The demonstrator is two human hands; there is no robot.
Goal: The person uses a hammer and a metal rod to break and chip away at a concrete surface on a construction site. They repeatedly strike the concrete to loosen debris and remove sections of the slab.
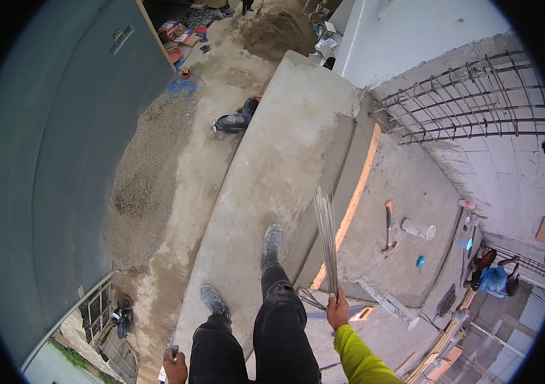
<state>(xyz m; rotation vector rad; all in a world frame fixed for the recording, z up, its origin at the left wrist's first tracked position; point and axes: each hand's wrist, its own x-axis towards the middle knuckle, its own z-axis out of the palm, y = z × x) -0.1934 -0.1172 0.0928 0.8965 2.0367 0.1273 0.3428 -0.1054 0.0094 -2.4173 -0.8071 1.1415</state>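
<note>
My right hand is wrapped around the lower end of a bundle of thin metal rods, which fans out slightly toward its far tips. At the lower left hangs my left hand, beside my left leg, with its fingers curled in. Whether anything small sits in those fingers is hidden. Under my boots lies a raised concrete slab. Beyond the right hand, a hammer with an orange and black handle lies on a lower concrete surface, near a pale pipe piece and a small teal tool.
A wooden board edges the slab on the right. Rebar mesh juts from the wall. The slab drops on the left toward a gravel pile and a parked scooter. Another person in blue is at the lower right.
</note>
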